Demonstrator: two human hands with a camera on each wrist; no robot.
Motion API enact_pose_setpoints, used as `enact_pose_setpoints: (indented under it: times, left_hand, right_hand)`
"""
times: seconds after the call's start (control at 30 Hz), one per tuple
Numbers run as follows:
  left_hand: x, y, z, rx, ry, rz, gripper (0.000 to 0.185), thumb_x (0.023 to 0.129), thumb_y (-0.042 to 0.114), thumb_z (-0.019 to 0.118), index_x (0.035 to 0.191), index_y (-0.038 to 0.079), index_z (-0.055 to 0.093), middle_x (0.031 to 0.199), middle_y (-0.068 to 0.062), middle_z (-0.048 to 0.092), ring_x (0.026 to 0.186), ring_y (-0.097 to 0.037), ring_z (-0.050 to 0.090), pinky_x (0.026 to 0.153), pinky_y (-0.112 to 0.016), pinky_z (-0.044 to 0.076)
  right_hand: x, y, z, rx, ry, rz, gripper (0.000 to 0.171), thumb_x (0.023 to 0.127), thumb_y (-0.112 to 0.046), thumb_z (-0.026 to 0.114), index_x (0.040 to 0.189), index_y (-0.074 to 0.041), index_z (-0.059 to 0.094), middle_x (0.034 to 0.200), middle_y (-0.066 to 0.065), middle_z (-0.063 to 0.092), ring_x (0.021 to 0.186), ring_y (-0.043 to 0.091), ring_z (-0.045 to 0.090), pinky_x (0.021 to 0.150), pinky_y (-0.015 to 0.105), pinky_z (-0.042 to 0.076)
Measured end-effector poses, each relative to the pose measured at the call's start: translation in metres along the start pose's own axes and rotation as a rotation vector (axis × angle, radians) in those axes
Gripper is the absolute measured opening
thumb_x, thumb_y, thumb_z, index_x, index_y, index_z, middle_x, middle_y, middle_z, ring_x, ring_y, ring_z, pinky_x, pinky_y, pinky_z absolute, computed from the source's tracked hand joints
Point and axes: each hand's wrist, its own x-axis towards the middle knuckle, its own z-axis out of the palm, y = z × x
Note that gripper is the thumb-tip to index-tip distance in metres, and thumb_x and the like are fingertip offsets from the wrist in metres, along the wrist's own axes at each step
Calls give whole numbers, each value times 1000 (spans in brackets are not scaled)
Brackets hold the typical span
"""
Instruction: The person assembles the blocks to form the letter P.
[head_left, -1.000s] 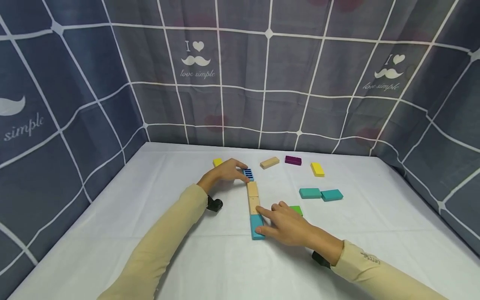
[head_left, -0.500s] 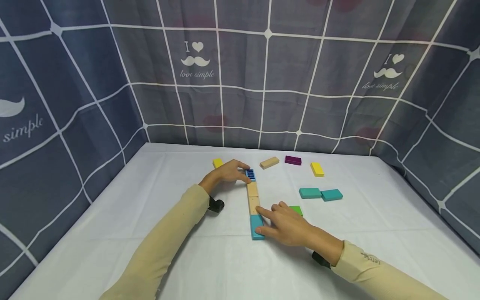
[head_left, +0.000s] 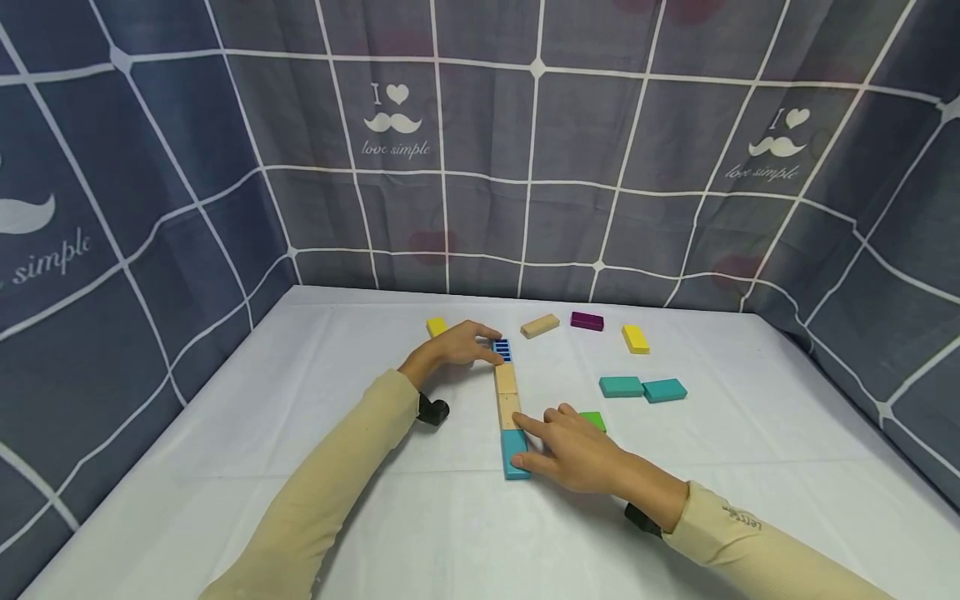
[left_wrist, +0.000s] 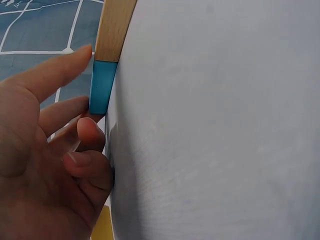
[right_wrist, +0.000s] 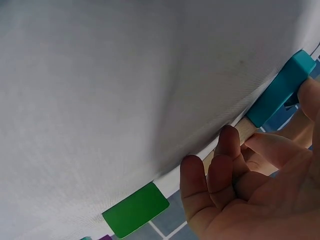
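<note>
In the head view, a row of blocks runs away from the person: a teal block point(head_left: 514, 455), two wooden blocks point(head_left: 508, 410), then a blue block with a dark grid pattern point(head_left: 502, 351) at the far end. My left hand point(head_left: 453, 344) pinches the patterned block between thumb and index finger; the left wrist view shows its blue side point(left_wrist: 103, 87) against a wooden block point(left_wrist: 114, 32). My right hand point(head_left: 573, 450) touches the row from the right, index fingertip at the nearer wooden block and thumb on the teal block point(right_wrist: 282, 90). Its other fingers are loosely bent.
A green block point(head_left: 593, 420) lies just beyond the right hand. Two teal blocks point(head_left: 620, 387) sit farther right. Toward the back are a wooden block point(head_left: 540, 326), a purple block point(head_left: 587, 321) and a yellow block point(head_left: 635, 339). Another yellow block point(head_left: 436, 326) is behind the left hand.
My left hand has shifted the patterned block slightly to the right, into line with the row's far end. The right hand has stayed in place.
</note>
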Motion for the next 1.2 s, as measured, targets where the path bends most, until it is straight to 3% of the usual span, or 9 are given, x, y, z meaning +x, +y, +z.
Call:
enact_pose_setpoints:
  times: [0.3, 0.43, 0.53, 0.63, 0.7, 0.77, 0.9, 1.07, 1.2]
  left_hand:
    - [-1, 0, 0, -6, 15, -2, 54, 92, 30, 71, 140, 11, 57, 145, -9, 51, 137, -26, 39, 113, -44, 29]
    - [-1, -3, -1, -27, 40, 3, 55, 91, 33, 71, 140, 10, 58, 139, -8, 56, 95, -22, 62, 86, -33, 47]
    - [-2, -7, -3, -69, 78, 1, 56, 92, 35, 70, 140, 10, 57, 136, -7, 58, 67, -21, 56, 65, -29, 43]
    - [-6, -15, -9, -117, 147, -5, 56, 92, 35, 69, 140, 9, 56, 140, -7, 55, 83, -19, 59, 72, -29, 47]
    - [-10, -21, -16, -149, 202, -9, 56, 92, 33, 70, 140, 7, 56, 143, -8, 53, 103, -22, 59, 85, -35, 49]
    - [-13, -29, -25, -176, 258, -22, 56, 92, 32, 70, 139, 7, 56, 145, -9, 51, 122, -24, 51, 99, -41, 45]
    - [-22, -45, -42, -205, 341, -49, 56, 91, 28, 71, 139, 3, 56, 145, -11, 50, 137, -28, 40, 111, -46, 32]
    - [-32, -65, -53, -147, 328, -99, 63, 89, 26, 72, 140, -3, 51, 146, -16, 49, 142, -32, 31, 114, -48, 25]
    - [-36, -71, -54, -125, 291, -126, 66, 87, 28, 75, 140, -3, 51, 145, -18, 49, 142, -34, 30, 115, -50, 23]
  right_hand:
    - [1, 0, 0, -3, 2, 0, 65, 93, -53, 62, 142, -10, 55, 93, 3, 60, 86, 17, 45, 70, 34, 42]
    - [1, -1, 0, -6, -5, 8, 66, 93, -54, 61, 143, -11, 54, 92, 2, 59, 85, 16, 44, 70, 33, 41]
    - [2, -2, 0, -11, -7, 12, 66, 93, -55, 61, 143, -12, 54, 91, 1, 59, 85, 16, 44, 71, 33, 41]
    - [2, -2, -1, -12, -3, 11, 65, 93, -54, 61, 143, -12, 54, 89, 1, 58, 83, 16, 43, 70, 33, 40]
    - [2, -3, -1, -14, -1, 10, 65, 93, -54, 61, 143, -11, 54, 88, 0, 57, 83, 16, 43, 69, 32, 40]
    - [2, -3, -1, -15, 0, 10, 66, 93, -54, 61, 143, -11, 54, 88, 0, 57, 83, 16, 42, 69, 32, 39]
    - [2, -3, -1, -12, -1, 20, 66, 93, -54, 61, 143, -12, 54, 91, 1, 58, 85, 16, 43, 71, 33, 39]
    - [2, -2, -1, -3, -2, 27, 66, 93, -54, 61, 144, -12, 54, 92, 0, 58, 86, 16, 43, 71, 33, 39]
    - [3, -1, 0, 1, -3, 21, 67, 93, -54, 61, 144, -11, 53, 91, 0, 58, 85, 16, 42, 70, 32, 39]
